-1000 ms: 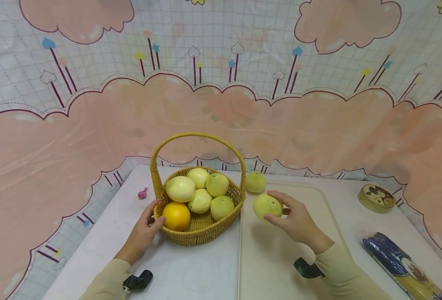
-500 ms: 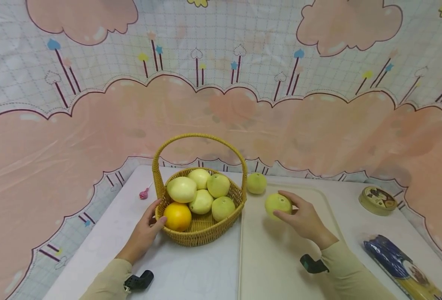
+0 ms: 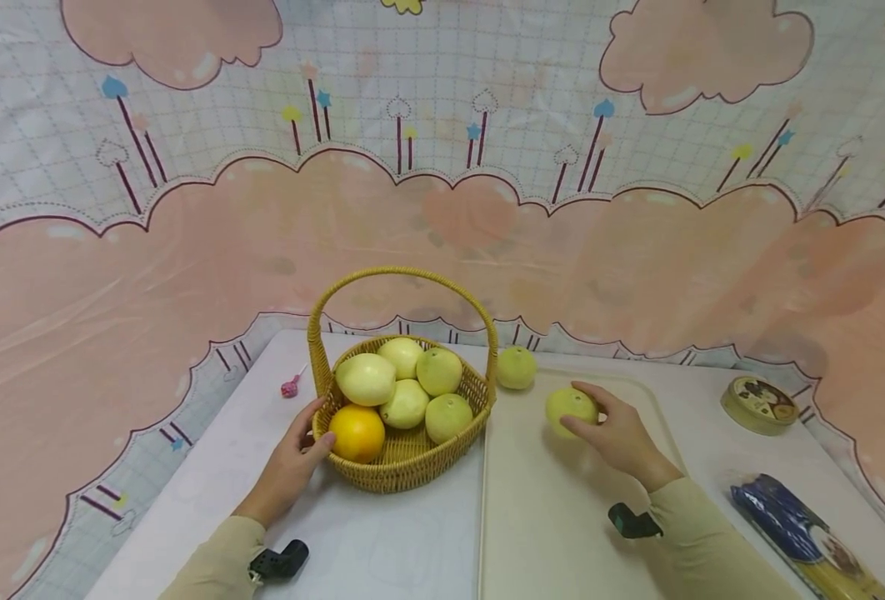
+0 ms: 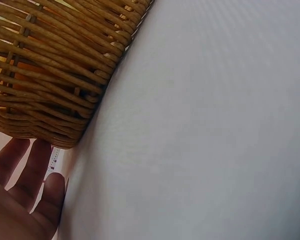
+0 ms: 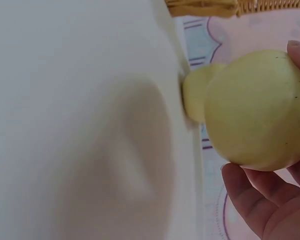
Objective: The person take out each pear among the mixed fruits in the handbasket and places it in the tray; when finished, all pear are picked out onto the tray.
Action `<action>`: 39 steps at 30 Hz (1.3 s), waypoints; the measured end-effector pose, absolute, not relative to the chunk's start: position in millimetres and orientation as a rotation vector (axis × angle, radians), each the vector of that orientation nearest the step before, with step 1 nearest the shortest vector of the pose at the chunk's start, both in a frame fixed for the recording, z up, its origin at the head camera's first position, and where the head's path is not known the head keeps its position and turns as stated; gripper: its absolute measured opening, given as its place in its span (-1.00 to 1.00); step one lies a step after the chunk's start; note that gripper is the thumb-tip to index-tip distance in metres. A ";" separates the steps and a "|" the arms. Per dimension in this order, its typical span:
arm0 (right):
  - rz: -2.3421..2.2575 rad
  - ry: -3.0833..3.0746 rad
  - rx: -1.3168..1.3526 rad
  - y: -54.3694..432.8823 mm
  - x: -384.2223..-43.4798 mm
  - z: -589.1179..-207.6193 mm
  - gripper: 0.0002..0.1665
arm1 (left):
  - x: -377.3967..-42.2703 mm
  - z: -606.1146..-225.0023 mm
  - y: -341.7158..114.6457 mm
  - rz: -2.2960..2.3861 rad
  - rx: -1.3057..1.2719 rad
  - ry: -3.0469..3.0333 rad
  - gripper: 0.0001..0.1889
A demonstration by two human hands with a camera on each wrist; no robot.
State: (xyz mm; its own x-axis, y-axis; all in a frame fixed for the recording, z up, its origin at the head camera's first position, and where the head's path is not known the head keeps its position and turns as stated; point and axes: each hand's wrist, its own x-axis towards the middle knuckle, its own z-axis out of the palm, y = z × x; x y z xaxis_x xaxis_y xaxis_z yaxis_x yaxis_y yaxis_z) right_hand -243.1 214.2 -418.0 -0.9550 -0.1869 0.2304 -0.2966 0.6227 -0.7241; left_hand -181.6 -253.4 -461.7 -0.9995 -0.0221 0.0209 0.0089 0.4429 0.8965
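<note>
Gripped between the thumb and the fingers of our right hand (image 3: 622, 435), one pale green fruit (image 3: 567, 409) is held above the cream tray (image 3: 532, 525), well apart from the basket (image 3: 397, 477) and nearer to us than the second green fruit (image 3: 517, 367), which sits by the tray's far left corner. With our left hand (image 3: 288, 467) we hold the basket by its rim, beside the orange fruit (image 3: 357, 434), which lies inside together with five pale fruits (image 3: 403, 405).
</note>
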 end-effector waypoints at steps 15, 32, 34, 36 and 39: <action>1.217 -2.763 0.291 229.4 -269.2 -432.1 -0.19 | -181.1 -461.9 -253.4 -1.607 0.002 -2.650 -0.29; 1.186 -2.844 0.210 235.7 -303.6 -437.4 -0.15 | -178.6 -460.5 -252.8 -1.613 -0.003 -2.649 -0.29; 1.186 -2.853 0.197 235.6 -305.6 -437.2 -0.15 | -179.1 -460.8 -252.7 -1.626 -0.004 -2.645 -0.29; 1.192 -2.859 0.186 235.0 -306.9 -436.4 -0.15 | -179.4 -460.6 -252.7 -1.630 -0.008 -2.642 -0.30; 1.199 -2.869 0.166 233.4 -308.6 -434.6 -0.14 | -178.8 -459.9 -252.4 -1.632 -0.009 -2.633 -0.30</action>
State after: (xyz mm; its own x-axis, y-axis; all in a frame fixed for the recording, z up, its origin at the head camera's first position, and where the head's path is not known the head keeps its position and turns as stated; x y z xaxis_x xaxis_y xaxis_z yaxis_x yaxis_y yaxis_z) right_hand -308.6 233.4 -434.6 -0.9939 -0.0878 0.0663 -0.1089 0.6978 -0.7079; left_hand -178.8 -252.4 -459.9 -0.9990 -0.0183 0.0401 0.0278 0.4454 0.8949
